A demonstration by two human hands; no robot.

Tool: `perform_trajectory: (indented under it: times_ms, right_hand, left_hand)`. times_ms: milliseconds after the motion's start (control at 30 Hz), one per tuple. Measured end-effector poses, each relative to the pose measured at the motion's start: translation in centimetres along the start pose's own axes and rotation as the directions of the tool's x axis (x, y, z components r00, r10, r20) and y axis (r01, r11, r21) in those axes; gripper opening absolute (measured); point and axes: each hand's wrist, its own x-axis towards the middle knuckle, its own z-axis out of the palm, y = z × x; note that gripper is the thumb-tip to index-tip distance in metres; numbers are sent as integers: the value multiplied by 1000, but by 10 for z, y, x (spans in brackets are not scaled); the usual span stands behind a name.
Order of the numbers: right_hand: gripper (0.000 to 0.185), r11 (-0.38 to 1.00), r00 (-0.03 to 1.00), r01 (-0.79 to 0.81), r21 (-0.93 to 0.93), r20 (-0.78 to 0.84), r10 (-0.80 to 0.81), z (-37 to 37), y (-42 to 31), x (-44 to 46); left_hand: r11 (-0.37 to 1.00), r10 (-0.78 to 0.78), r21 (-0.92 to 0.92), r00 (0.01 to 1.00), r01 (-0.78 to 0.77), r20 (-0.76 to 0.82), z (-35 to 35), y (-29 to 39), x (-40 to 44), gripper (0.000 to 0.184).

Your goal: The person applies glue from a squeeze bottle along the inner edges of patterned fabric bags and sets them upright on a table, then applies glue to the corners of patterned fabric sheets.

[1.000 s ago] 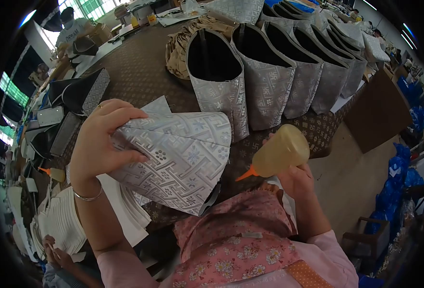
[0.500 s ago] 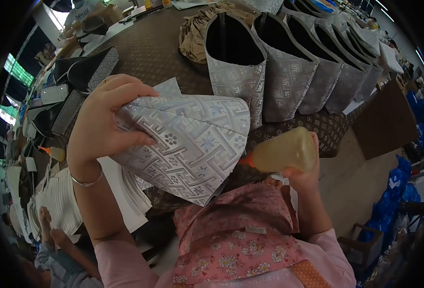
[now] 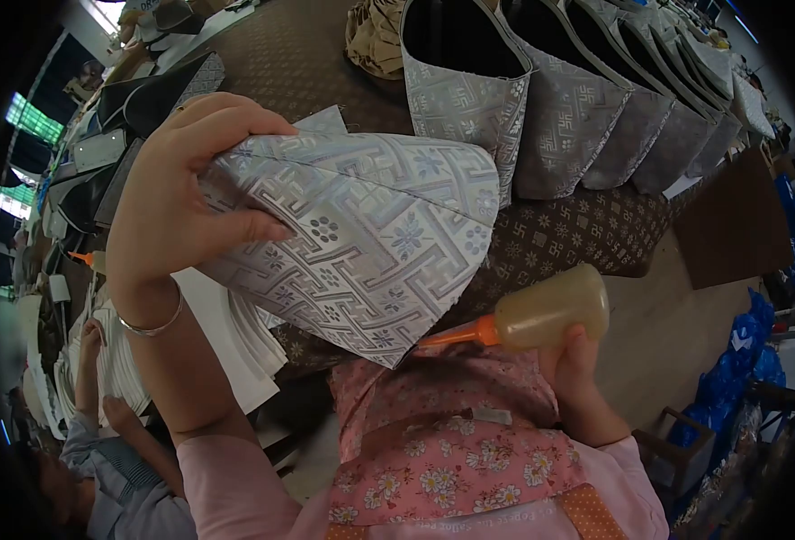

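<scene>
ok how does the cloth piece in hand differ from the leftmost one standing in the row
The held piece is tilted sideways; the standing piece is upright. The held piece's inside is mostly hidden; the standing piece's dark inside shows. Both have silvery patterned cloth.

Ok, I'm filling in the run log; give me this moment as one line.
left hand: gripping silver patterned fabric piece | right hand: holding squeeze bottle | orange nozzle: at fabric piece's lower edge, contact unclear

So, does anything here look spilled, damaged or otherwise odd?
Nothing clearly stands out: no spill shows around the orange-tipped squeeze bottle, and the silver patterned shell in the left hand shows no tear.
</scene>
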Motion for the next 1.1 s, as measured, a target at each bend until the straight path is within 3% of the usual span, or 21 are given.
perform_trajectory:
  times_ms: [167,267,333,467,633,967,1033,1100]
  right_hand:
    - [63,997,1000,14,81,-18,-13,-16,6,17]
    - [65,994,982,107,-13,-153,-107,-13,3,38]
    - [62,974,968,201,-103,-132,-214,-18,5,52]
    - [64,968,960,218,-120,-151,-235,-7,-5,72]
    - [69,927,962,256,-273,-20,-271,-7,-10,84]
    - [59,945,974,205,-256,-39,-222,-13,-2,86]
    - [53,991,989,101,-87,-97,-109,-13,2,80]
    - [51,996,992,73,-57,-103,-79,-18,5,75]
  left_hand:
    - [1000,10,-24,1000,-9,23,0,0,1,58]
    - [1000,-4,5,999,4,37,0,1,1,58]
    - [999,-19,-25,999,20,46,0,0,1,58]
    - [997,-41,-69,999,43,33,1,-2,0,60]
    - [998,-57,-33,998,58,35,0,0,0,61]
    - [999,-36,-1,999,36,34,0,-1,-1,62]
    - [999,-39,-2,999,39,26,0,-1,-2,62]
    - [999,-44,-4,999,44,18,0,-1,-3,62]
